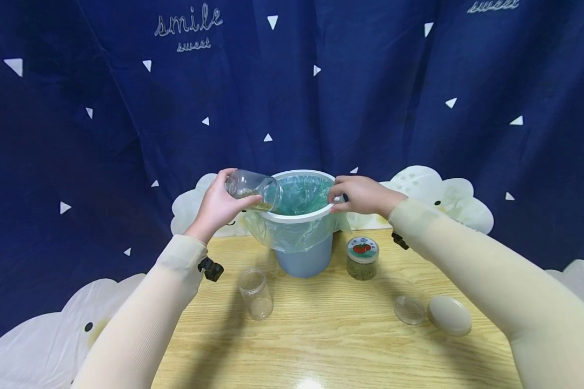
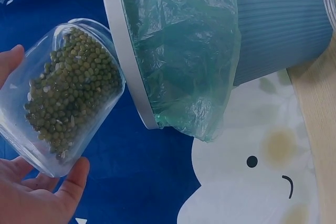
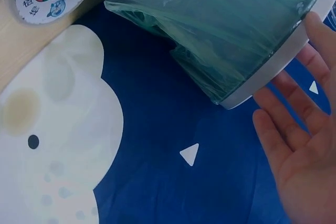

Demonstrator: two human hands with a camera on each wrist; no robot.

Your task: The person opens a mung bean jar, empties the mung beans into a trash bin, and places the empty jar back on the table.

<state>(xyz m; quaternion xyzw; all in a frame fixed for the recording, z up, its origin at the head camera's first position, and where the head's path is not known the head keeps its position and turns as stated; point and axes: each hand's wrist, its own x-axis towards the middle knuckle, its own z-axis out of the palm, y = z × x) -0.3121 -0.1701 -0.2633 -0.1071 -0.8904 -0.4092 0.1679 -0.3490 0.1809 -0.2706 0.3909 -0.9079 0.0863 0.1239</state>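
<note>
Got my left grip point(image 1: 218, 204) round a tilted jar point(image 1: 257, 186) of little green beans point(image 2: 73, 90), right grip point(image 1: 362, 193) pinching the bin's rim point(image 1: 296, 218).

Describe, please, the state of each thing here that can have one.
Bin: upright, lined with bag
Bean jar: open, tilted toward bin, partly filled
Lidded jar: closed, upright
Clear jar: upright, looks empty
White lid: lying on table
Clear disc: lying on table
Left hand: holding bean jar
Right hand: holding bin's rim
</note>
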